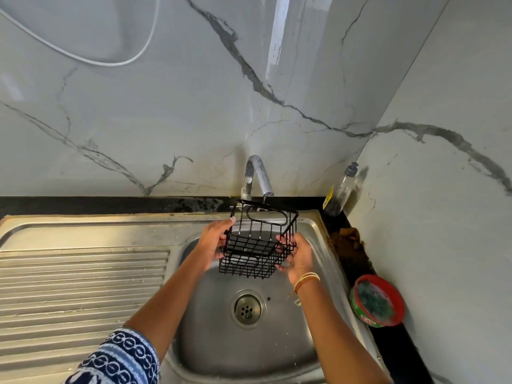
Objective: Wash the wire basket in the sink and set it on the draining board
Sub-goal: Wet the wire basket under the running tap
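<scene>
so i have the basket [259, 239] up in both hands over the sink [313, 228], right under the tap [259, 176] spout. my left hand [213, 242] grips its left side, fingers curled onto the wires and one fingertip up at the top rim; my right hand [297, 257] holds the lower right corner, fingers hooked through the grid. the basket is tilted — its open top leans away from me toward the wall, its base turned down and toward me, and the hanging loop on its back edge sits just below the spout. i can't tell whether water is running; no stream shows.

what matters next is where the board [83, 284] lies: it is off to my left, level with the sink, ribs running left to right, well apart from the basket. so my left hand is the nearer one to lead the carry across, the right following or letting go. i judge the washing is not finished — the scrubber in the tub [376, 300] on the ledge at my right sits untouched, as does the bottle [339, 191] in the corner.
</scene>
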The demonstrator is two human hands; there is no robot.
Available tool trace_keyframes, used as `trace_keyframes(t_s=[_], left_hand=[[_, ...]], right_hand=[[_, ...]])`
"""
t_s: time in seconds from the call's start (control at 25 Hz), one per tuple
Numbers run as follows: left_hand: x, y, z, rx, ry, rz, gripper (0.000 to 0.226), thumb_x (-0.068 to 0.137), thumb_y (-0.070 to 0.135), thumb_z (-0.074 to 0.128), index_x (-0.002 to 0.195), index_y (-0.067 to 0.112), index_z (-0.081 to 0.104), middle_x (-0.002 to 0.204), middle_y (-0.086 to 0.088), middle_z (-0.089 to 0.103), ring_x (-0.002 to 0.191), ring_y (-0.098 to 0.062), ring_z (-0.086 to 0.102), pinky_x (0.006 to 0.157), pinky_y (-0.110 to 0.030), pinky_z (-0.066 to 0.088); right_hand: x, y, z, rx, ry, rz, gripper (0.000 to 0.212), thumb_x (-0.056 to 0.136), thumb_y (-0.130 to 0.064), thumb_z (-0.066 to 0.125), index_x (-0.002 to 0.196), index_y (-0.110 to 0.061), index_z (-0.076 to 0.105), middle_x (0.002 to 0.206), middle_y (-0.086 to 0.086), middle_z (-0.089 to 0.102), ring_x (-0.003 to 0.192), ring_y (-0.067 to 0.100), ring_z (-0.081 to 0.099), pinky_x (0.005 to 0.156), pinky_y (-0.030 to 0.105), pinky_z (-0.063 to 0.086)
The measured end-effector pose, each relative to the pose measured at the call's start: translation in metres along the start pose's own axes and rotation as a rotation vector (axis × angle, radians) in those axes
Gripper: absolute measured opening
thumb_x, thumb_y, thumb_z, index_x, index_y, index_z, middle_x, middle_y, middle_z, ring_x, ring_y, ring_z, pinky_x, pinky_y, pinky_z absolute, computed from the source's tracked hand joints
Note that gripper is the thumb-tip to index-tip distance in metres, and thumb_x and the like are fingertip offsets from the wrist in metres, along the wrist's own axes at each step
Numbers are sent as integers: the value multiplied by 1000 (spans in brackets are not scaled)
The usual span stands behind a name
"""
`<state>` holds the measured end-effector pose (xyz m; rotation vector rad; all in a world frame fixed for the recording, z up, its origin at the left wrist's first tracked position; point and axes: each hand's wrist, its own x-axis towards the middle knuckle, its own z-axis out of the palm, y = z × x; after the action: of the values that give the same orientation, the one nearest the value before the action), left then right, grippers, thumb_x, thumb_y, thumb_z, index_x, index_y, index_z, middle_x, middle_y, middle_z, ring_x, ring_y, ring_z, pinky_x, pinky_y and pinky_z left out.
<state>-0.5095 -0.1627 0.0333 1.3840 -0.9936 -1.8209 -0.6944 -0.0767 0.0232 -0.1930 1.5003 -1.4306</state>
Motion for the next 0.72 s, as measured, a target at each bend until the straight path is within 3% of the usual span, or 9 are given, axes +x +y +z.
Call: trace_keyframes(t_s=[0.08,0.2,0.28,0.36,0.44,0.52,0.56,0.64,0.72], left_hand=[[0,-1,-5,-87,0,-46,40,82,44,67,108,14,58,120,-19,58,109,-34,57,96,-50,47],[4,-4,-10,-161,-20,-105,49,81,45,67,114,9,59,120,-18,60,111,-34,57,93,-50,48],[3,-4,-9,-187,-38,-138,49,77,45,70,109,9,60,114,-14,59,109,-32,56,95,-52,44],[0,-7,-2,-193,-22,-146,48,76,42,72,107,9,58,105,-11,54,98,-28,55,90,-49,46],[-2,-9,6,-143,20,-124,72,63,48,80,117,9,54,107,-10,56,98,-27,56,84,-45,50],[2,-11,15,-93,64,-100,102,38,61,88,121,13,55,116,-12,61,108,-32,59,92,-51,49],[4,-10,20,-74,80,-95,106,31,65,89,119,15,58,119,-12,63,109,-33,60,93,-52,49],[5,-5,31,-27,108,-69,97,39,67,86,116,14,60,123,-7,60,111,-31,59,93,-52,49],[-3,2,44,-1,120,-63,81,59,60,79,120,12,57,128,-4,51,113,-27,52,95,-50,47]], right_hand=[[-5,-5,7,-67,25,-58,10,72,-29,57,75,-21,61,101,5,73,90,21,59,75,40,40],[-7,-13,14,-163,47,-86,36,60,-36,60,85,-12,70,91,10,70,86,21,59,71,38,42],[-5,-16,15,-157,55,-62,38,58,-40,60,84,-14,67,88,8,66,88,23,58,69,37,44],[-5,-14,14,-168,77,-39,38,64,-46,59,89,-19,64,102,8,64,99,26,56,72,42,49],[-11,-11,13,-301,145,-73,41,82,-44,50,103,-11,63,112,17,61,98,27,54,79,47,50],[-14,-11,16,-547,266,-281,45,93,-36,46,119,-2,57,119,28,55,100,35,55,90,46,46],[-17,-12,19,-664,281,-384,49,93,-38,48,129,-6,51,127,26,50,109,36,53,95,44,44],[-21,-14,29,-830,175,-500,63,88,-47,54,141,-16,39,140,18,37,124,33,44,100,42,40],[-20,-12,39,-884,36,-485,77,83,-55,59,146,-22,32,148,14,28,132,33,37,103,43,38]])
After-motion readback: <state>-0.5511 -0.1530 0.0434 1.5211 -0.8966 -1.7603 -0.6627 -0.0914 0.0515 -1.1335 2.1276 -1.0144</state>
